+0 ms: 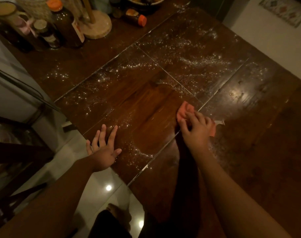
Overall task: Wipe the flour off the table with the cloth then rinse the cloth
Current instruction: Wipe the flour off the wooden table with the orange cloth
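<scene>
Curled fingers of the right hand (197, 129) grip the crumpled pink cloth (185, 110), which bunches past the fingertips on the glossy wooden table (249, 152); the left hand (103, 150) lies splayed, empty.

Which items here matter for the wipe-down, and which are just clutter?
In the job: cloth, gripped by right hand; flour; table; left hand, open at the near edge.
Lying about: jars; wooden stand; tipped orange-capped bottle; bowl.
</scene>
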